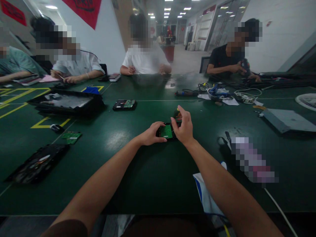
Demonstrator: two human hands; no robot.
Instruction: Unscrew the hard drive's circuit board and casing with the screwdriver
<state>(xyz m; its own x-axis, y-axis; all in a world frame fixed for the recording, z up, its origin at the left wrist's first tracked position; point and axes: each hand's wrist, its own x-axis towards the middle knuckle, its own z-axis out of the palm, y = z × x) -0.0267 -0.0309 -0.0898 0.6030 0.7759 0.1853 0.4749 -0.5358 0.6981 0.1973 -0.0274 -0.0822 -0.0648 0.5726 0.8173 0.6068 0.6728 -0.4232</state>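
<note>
A hard drive [166, 131] with a green circuit board on top lies on the green table in front of me. My left hand [153, 133] grips its left end, thumb on the near edge and fingers at the far one. Over the drive's right end, my right hand [183, 126] is curled with thumb and index finger round a screwdriver [176, 114]; only part of its dark and yellow handle shows, and its tip is hidden. Farther off to the left sits a second hard drive [124, 104], its board facing up.
At left are a black tray [66, 102], a computer mouse [56, 128], a loose green circuit board [71, 137] and a dark device part [39, 163]. A grey metal case [290, 120] and tangled cables [218, 92] occupy the right. Several people sit across the table.
</note>
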